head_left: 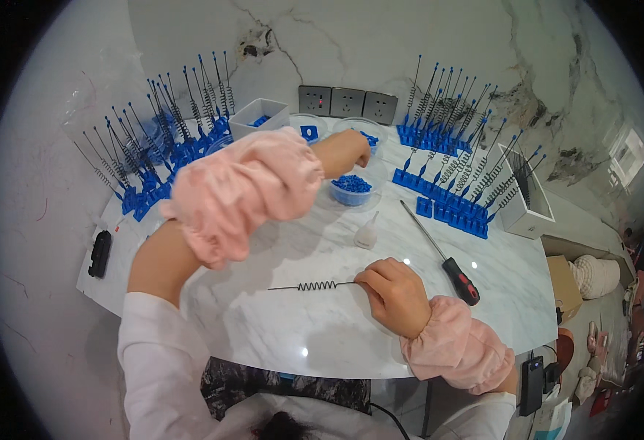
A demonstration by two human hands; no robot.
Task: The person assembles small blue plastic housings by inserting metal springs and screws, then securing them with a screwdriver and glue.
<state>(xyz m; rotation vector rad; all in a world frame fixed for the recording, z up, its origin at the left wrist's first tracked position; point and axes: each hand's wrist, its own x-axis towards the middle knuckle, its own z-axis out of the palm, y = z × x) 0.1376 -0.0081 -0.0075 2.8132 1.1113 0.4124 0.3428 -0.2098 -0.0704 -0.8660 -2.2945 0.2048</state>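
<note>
I'm mid part-pickup: left hand (353, 150) reaches into a clear bowl (359, 132) top centre, its grip hidden, can't tell. Right hand (394, 293) pinches the spring rod (311, 285) flat on the table (278, 330), frame centre. Next likely needs a blue piece fitted onto the rod.

White marble wall (381, 44), wall sockets (348, 103), round marble table (293, 323)
</note>
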